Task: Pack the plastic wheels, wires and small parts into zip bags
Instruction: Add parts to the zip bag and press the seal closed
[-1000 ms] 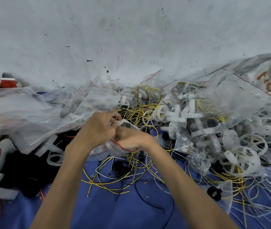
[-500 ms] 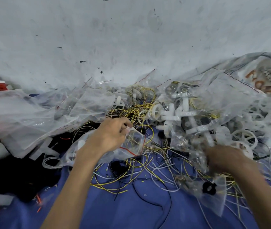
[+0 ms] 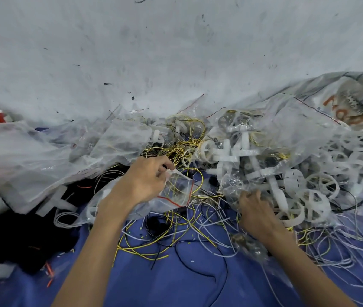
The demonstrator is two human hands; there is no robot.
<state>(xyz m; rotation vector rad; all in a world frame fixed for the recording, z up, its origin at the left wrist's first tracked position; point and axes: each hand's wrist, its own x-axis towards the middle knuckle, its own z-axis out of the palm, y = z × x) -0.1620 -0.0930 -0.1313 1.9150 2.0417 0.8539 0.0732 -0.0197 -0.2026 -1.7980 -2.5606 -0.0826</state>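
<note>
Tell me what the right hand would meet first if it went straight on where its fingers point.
The crumpled clear bag just ahead of the right hand, with white plastic parts behind the film. The hand may be touching the film; depth is unclear.

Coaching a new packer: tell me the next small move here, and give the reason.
Probably close the right hand on one white wheel and carry it to the small zip bag. The left hand pinches that bag's top edge, while the right hand's fingers are in the wheel pile; whether they grip anything is unclear.
</note>
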